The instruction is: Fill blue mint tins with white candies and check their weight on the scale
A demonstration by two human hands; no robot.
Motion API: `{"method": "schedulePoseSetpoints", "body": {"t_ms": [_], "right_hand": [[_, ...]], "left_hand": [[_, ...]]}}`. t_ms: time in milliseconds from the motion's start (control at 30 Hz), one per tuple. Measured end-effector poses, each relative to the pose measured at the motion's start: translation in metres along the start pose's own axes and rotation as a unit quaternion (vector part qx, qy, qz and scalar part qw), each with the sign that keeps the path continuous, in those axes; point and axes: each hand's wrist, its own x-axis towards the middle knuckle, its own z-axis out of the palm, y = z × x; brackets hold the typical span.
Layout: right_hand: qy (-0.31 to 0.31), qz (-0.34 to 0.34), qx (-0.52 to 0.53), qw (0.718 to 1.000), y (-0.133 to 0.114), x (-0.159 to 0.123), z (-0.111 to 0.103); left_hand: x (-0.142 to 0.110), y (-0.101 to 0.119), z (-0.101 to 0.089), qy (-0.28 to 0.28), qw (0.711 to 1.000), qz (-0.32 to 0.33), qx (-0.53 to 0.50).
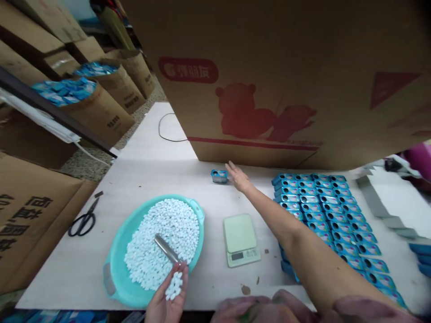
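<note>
My left hand (165,299) is at the near rim of a teal basin (116,260) heaped with small white tablets (164,242). The palm faces up and cups a small pile of tablets, and a metal scoop (167,249) rests between the hand and the heap. My right hand (238,178) reaches far across the white table, fingers stretched out flat, just right of a single small blue tin (219,176) standing alone. It holds nothing. Rows of the same open blue tins (323,211) lie to the right of my forearm.
A small pale-green digital scale (240,238) sits between the basin and the tins. Black scissors (84,220) lie at the table's left edge. A large printed cardboard box (286,80) stands at the back. Cartons with blue packets (67,89) line the left. Grey card strips (380,202) lie far right.
</note>
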Motion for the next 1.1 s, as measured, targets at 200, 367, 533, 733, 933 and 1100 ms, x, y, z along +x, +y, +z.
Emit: {"method": "schedulePoseSetpoints", "body": {"t_ms": [200,367,533,733,933,1100], "right_hand": [[-0.09,0.054,-0.085,0.991,-0.015,-0.22,-0.116],[-0.198,0.125,-0.188,0.954,-0.045,-0.362,-0.115],[-0.171,0.114,-0.226,0.952,-0.039,-0.368,-0.085],[-0.141,0.012,-0.168,0.976,-0.09,-0.299,-0.087],[-0.182,-0.079,-0.179,0.964,-0.109,-0.192,-0.049],[-0.159,-0.087,-0.178,0.967,-0.113,-0.176,-0.029]], "left_hand": [[0.01,-0.007,0.002,-0.042,0.997,-0.052,0.032],[0.007,-0.018,0.022,-0.072,0.992,-0.079,0.069],[-0.011,-0.029,0.04,-0.092,0.988,-0.089,0.082],[-0.019,-0.032,0.03,-0.087,0.99,-0.096,0.062],[-0.027,-0.035,0.019,-0.099,0.99,-0.103,0.014],[-0.027,-0.047,0.009,-0.123,0.985,-0.123,-0.002]]}}
